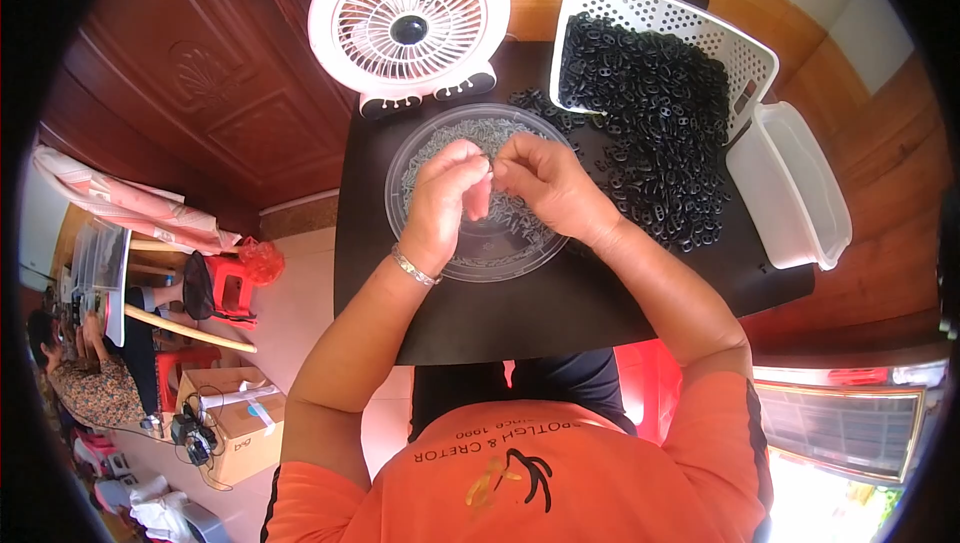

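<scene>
My left hand (450,193) and my right hand (548,183) meet above a round clear plastic tub (478,274). Fingertips of both hands are pinched together at a tiny dark piece, too small and too covered by the fingers to name. Inside the tub lies a layer of small grey pieces (484,129), partly hidden beneath my hands. To the right of my right hand spreads a heap of small black pieces (665,158) with holes through them. They spill from a white perforated basket (670,11) tipped on its side.
A pink-and-white fan (410,30) stands behind the tub on the dark table (450,328). A white plastic bin (800,183) sits at the table's right side. Far left, another person (95,378) sits near a cardboard box (240,423) and a red stool (232,288).
</scene>
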A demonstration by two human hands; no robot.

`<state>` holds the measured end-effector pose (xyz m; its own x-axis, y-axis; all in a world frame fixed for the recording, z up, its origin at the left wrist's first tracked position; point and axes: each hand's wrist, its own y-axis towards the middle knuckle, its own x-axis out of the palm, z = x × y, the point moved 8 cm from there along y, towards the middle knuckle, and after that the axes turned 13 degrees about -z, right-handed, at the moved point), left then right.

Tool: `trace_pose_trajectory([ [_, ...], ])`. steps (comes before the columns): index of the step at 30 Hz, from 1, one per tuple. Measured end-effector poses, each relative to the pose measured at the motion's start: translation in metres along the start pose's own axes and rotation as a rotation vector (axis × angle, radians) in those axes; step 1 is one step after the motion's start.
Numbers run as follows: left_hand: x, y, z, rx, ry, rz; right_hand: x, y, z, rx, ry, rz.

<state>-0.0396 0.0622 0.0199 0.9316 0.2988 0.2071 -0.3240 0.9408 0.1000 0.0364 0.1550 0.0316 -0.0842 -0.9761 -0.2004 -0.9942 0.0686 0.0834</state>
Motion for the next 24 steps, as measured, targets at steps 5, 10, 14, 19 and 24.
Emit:
trace_pose_trajectory([
  [5, -0.001, -0.003, -0.005, -0.068, -0.129, 0.017, -0.002, -0.007, -0.024, -0.109, -0.357, 0.142],
  [10, -0.004, -0.002, -0.02, -0.147, -0.448, 0.022, 0.0, -0.01, -0.033, -0.194, -0.502, 0.172],
  [14, -0.004, -0.002, -0.019, -0.165, -0.527, -0.027, 0.0, -0.008, -0.029, -0.118, -0.366, 0.131],
  [19, -0.009, 0.0, -0.011, -0.121, -0.433, 0.017, -0.008, -0.005, -0.018, -0.068, -0.161, 0.116],
  [24, -0.003, -0.001, 0.002, -0.067, -0.137, 0.027, -0.008, -0.003, -0.013, -0.035, -0.122, 0.065],
])
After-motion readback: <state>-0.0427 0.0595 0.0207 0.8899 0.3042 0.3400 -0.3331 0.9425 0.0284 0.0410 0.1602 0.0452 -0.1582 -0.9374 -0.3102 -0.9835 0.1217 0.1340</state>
